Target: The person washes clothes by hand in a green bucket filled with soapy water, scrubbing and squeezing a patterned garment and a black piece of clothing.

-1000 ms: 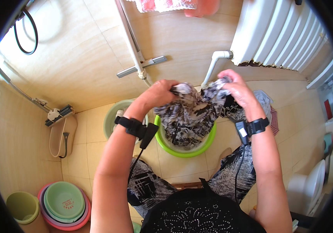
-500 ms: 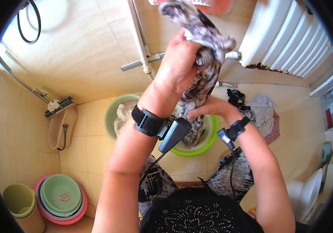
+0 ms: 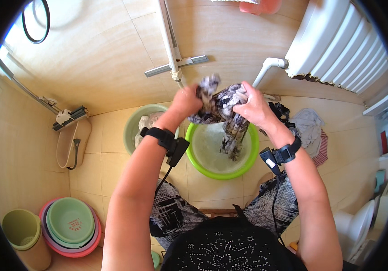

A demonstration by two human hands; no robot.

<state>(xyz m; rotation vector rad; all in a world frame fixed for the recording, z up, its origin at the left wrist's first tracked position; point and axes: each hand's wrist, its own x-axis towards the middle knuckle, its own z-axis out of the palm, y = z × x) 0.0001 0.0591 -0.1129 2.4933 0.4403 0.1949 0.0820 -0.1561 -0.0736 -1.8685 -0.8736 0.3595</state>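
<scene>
A wet, twisted black-and-white patterned cloth (image 3: 234,131) hangs between my two hands, its lower end dangling over the bright green basin (image 3: 223,175). My left hand (image 3: 187,101) is closed round one bunched part, with a short end sticking up beyond it. At the other side my right hand (image 3: 255,108) grips the cloth between thumb and fingers. Cloudy water (image 3: 207,144) shows inside the basin. Left of it stands a pale green basin (image 3: 128,131) holding white cloth (image 3: 144,122), partly behind my left forearm. What garment the patterned cloth is, I cannot tell.
Dark, grey and red-checked clothes (image 3: 309,131) lie on the floor at right. A white radiator (image 3: 338,49) and pipe (image 3: 270,64) are on the wall. Stacked basins (image 3: 72,221), a tall bin (image 3: 24,235) and a mop bucket (image 3: 73,147) stand left; a white toilet (image 3: 356,221) lower right.
My left hand has come down and left from high up with the cloth. My right hand has risen and now grips it higher, and the cloth's lower part is lifted above the water.
</scene>
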